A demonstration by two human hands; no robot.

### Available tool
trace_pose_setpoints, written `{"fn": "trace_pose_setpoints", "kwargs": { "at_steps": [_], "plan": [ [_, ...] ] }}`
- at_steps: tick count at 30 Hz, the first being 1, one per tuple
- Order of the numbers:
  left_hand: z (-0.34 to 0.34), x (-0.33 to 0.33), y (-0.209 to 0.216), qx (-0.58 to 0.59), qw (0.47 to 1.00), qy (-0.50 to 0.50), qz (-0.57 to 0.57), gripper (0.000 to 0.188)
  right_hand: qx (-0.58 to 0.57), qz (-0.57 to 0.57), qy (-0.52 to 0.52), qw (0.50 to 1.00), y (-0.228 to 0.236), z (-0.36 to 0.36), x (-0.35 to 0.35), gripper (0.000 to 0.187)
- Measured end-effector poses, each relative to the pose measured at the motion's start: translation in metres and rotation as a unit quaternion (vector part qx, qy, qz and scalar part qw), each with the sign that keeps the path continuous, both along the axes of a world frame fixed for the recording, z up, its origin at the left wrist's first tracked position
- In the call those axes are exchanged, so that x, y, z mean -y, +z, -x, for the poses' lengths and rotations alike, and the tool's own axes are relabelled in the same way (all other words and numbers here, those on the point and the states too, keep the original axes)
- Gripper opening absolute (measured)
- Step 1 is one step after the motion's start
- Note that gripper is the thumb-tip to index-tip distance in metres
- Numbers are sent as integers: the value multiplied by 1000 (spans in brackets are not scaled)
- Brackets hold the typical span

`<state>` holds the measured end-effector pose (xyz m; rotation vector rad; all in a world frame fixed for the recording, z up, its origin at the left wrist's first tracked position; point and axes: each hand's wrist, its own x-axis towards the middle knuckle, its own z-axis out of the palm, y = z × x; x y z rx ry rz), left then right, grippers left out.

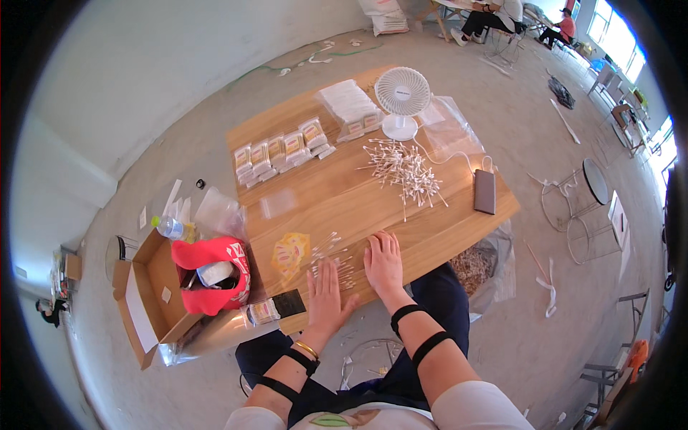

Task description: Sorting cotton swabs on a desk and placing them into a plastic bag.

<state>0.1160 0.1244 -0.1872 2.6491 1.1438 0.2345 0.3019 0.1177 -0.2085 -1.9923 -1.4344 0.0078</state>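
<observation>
My left hand lies flat with fingers extended near the front edge of the wooden table, beside a few loose cotton swabs. My right hand rests palm down just right of those swabs, its fingers stretched out and nothing in its grip. Beyond both hands spreads a large heap of cotton swabs. A yellow-and-white printed sheet is left of the loose swabs. Near my left wrist, a small pack of cotton swabs sits next to a black flat piece.
Rows of filled packs, clear bags, a white fan and a cabled grey power bank occupy the table. At left stand a cardboard box, red bag and bottle. Stools and other people are farther right.
</observation>
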Motion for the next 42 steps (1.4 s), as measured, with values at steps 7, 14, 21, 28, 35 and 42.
{"fn": "trace_pose_setpoints", "kwargs": {
  "at_steps": [7, 14, 21, 28, 35, 42],
  "plan": [
    [1, -29, -14, 201, 975, 77, 52, 81, -5, 5, 2, 1000, 4, 1, -1, 28],
    [-11, -67, -15, 136, 990, 43, 1, 76, -9, 10, 15, 1000, 5, 0, 0, 28],
    [-14, -56, -11, 90, 994, 16, 59, 75, -13, 13, 17, 1000, 3, -1, 2, 28],
    [17, -44, -10, 319, 941, 80, 76, 74, -24, 9, 20, 999, 4, -2, 0, 28],
    [16, -45, -19, 395, 906, 92, 121, 78, -64, -44, 61, 995, 3, 5, 0, 28],
    [1, -49, -25, 390, 898, 93, 184, 82, -273, -41, 129, 953, 2, 36, -34, 37]
  ]
}}
